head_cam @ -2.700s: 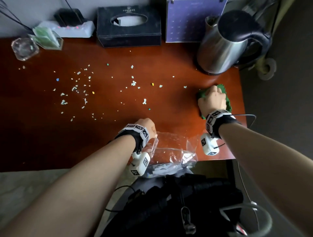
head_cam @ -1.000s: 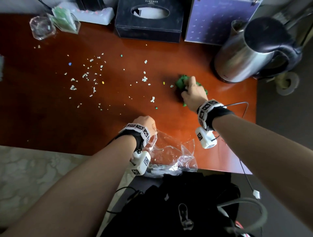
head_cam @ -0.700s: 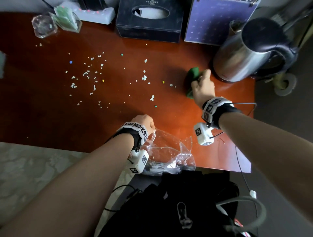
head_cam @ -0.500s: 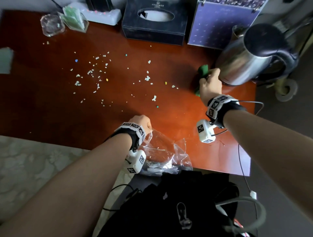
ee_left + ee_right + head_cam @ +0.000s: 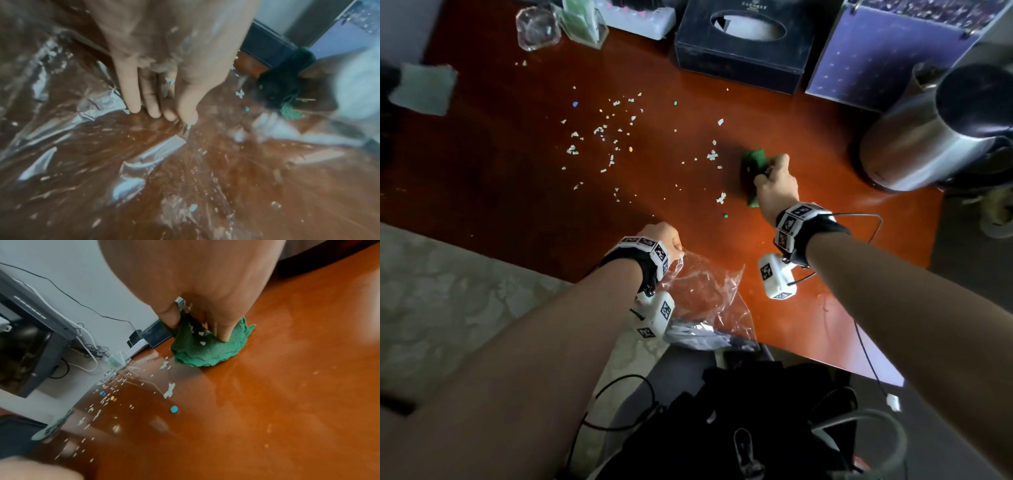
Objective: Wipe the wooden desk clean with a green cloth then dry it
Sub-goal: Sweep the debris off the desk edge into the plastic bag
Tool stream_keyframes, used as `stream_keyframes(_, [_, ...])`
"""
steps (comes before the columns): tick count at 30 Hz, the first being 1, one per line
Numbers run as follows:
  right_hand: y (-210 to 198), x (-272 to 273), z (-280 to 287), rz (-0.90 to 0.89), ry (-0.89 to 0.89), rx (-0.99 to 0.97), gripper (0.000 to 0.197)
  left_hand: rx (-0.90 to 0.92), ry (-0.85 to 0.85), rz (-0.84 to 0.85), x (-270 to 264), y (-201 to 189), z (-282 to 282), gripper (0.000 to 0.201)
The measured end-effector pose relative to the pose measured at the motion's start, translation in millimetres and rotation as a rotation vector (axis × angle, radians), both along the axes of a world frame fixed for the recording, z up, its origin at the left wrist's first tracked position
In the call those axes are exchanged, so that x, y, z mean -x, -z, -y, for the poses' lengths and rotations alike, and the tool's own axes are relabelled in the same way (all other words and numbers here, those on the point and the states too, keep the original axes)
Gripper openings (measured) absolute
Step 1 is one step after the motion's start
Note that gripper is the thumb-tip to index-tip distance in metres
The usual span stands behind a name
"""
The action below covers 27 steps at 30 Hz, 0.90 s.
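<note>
**Cloth pulled away from the kettle, toward the crumbs**

Cloth position is the main change: 0.5 s ago the green cloth (image 5: 754, 168) was pressed up against the kettle (image 5: 941, 133); now it sits well to the left of the kettle, on open desk (image 5: 825, 144), with the nearest white crumbs (image 5: 711, 156) just beside its left edge. The right hand (image 5: 775, 186) grips the bunched cloth, fingers (image 5: 223, 331) curled down into it and pushing it onto the wood; a few white flecks cling to the fabric. The left hand (image 5: 666, 240) has not moved, nearer the front edge than the kettle and far to its left, thumb and fingertips (image 5: 152, 112) pinching the rim of the clear plastic bag (image 5: 709, 298). The bag hangs over the front edge, and a few pale scraps lie in it. Left of the kettle along the back, the dark tissue box (image 5: 743, 44) shows white tissue in its oval slot. Farther left, the glass dish (image 5: 537, 27); its contents cannot be made out.
</note>
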State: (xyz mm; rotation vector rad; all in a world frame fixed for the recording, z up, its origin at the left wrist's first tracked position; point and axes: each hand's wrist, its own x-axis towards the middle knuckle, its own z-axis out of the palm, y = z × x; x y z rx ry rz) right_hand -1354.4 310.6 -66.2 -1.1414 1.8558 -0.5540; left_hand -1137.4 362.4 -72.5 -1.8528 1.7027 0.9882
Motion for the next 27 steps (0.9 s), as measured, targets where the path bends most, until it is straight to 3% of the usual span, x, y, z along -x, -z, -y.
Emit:
stream_keyframes(4, [-0.9, -12.8, 13.9, 0.024, 0.008, -0.003, 0.027, -0.072, 0.024, -0.031, -5.7, 7.7, 9.2, 0.013])
stream_keyframes(12, [-5.0, -14.8, 88.6, -0.065, 0.253, 0.042, 0.036, -0.157, 0.079, -0.068, -16.4, 16.0, 26.5, 0.016])
stream_keyframes(16, [-0.6, -25.7, 116.1, -0.106, 0.177, 0.056, 0.037, -0.22, 0.099, -0.043, -16.6, 20.9, 37.5, 0.021])
stream_keyframes(20, [3.9, -42.8, 134.3, -0.105, 0.095, 0.071, 0.038, -0.251, 0.1, -0.011, -18.2, 34.5, 43.6, 0.038])
stream_keyframes(23, [4.0, -51.6, 144.5, -0.117, 0.064, 0.078, 0.037, -0.262, 0.108, -0.016, -17.9, 31.4, 43.8, 0.033])
stream_keyframes(27, [3.2, -61.3, 151.8, -0.14, 0.0, 0.076, 0.037, -0.254, 0.081, 0.012, -17.7, 49.6, 47.2, 0.044])
